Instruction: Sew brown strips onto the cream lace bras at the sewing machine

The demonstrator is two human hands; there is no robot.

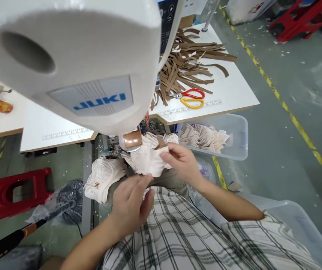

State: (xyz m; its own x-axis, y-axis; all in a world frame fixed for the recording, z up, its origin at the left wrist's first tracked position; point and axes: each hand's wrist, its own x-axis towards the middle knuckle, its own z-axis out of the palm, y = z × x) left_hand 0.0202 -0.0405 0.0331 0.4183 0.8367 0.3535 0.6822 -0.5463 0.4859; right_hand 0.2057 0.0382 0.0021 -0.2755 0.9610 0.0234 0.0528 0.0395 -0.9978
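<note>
Your right hand (183, 164) pinches the white cloth (149, 159) between thumb and fingers at the centre of the frame. Your left hand (132, 200), blurred and half open, has its fingertips at the cloth's lower edge.

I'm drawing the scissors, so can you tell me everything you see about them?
The scissors have one red and one yellow handle loop, shiny like plastic, and slim silvery blades that look like metal. They lie flat on the white table, handles beside a printed ruler. The blades look nearly closed and point toward the brown strips; I can't tell if the tips touch them. The left hand and right hand are both away from them.
</note>
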